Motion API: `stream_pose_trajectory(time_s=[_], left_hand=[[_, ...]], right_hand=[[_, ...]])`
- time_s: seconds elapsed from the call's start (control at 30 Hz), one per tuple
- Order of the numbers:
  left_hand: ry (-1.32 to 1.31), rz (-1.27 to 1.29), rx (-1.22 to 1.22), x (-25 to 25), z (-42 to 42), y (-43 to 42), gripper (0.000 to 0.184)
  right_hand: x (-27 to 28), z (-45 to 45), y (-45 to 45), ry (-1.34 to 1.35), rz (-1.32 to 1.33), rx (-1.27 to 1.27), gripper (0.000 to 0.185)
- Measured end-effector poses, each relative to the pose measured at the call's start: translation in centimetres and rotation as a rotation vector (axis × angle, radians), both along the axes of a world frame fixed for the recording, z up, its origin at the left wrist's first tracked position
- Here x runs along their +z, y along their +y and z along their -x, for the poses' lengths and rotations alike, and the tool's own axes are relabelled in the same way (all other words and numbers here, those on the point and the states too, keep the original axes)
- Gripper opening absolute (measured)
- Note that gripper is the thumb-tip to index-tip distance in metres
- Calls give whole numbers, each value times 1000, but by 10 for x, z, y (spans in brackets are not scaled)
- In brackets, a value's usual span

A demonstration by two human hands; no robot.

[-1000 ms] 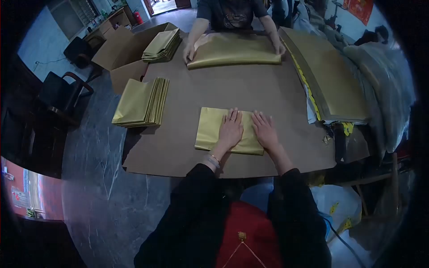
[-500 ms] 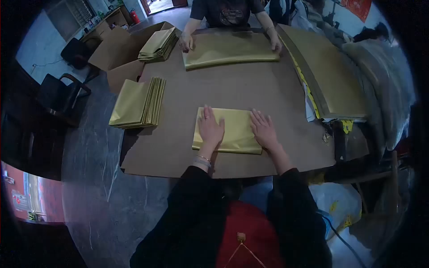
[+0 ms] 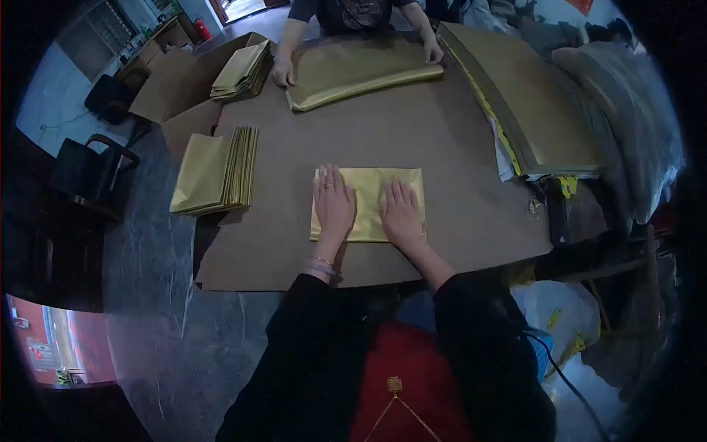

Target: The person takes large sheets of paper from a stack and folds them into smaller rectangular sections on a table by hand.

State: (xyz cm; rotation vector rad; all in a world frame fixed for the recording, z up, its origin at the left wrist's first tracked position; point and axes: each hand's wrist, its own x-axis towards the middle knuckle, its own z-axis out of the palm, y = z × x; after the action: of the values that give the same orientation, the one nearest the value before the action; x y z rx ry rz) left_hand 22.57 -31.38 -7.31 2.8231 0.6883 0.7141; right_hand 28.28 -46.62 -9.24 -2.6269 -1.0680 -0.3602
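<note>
A folded gold sheet (image 3: 369, 193), shiny and roughly rectangular, lies flat on the brown tabletop near its front edge. My left hand (image 3: 335, 205) rests flat on its left part, palm down, fingers stretched out. On its right part my right hand (image 3: 402, 215) also presses flat, fingers pointing away from me. Neither hand grips anything. A crease runs down the sheet between the hands. What lies under the palms is hidden.
The brown board (image 3: 353, 140) covers the table. At left stand a stack of folded gold sheets (image 3: 213, 171), another stack (image 3: 241, 70) and a cardboard box (image 3: 171, 81). Large flat sheets (image 3: 526, 99) are piled at right. Opposite, a person (image 3: 359, 16) holds a wider gold sheet (image 3: 361, 66).
My right hand has slid left from the sheet's right edge onto its surface. My left hand stays on the left part. The other person's sheet now slants, its near edge lifted into a fold.
</note>
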Motion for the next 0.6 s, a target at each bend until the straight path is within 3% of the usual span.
stream_pose_trajectory(time_s=[0.07,0.13,0.27,0.37,0.43,0.6], left_hand=[[-67,-40,-288,2,2,-6,44],[101,137,-495,3,5,-9,43],[128,13,-375,-6,8,-26,47],[28,61,-257,-14,10,-49,50],[130,25,-222,-10,14,-48,49],[97,58,-69,-6,29,-28,54]], right_hand=[[-1,0,0,30,-27,2,51],[-1,-1,0,16,-28,3,51],[-5,-2,0,18,-59,9,50],[-2,0,0,30,-63,3,49],[1,1,-2,34,-50,14,50],[7,2,-9,53,-22,16,50]])
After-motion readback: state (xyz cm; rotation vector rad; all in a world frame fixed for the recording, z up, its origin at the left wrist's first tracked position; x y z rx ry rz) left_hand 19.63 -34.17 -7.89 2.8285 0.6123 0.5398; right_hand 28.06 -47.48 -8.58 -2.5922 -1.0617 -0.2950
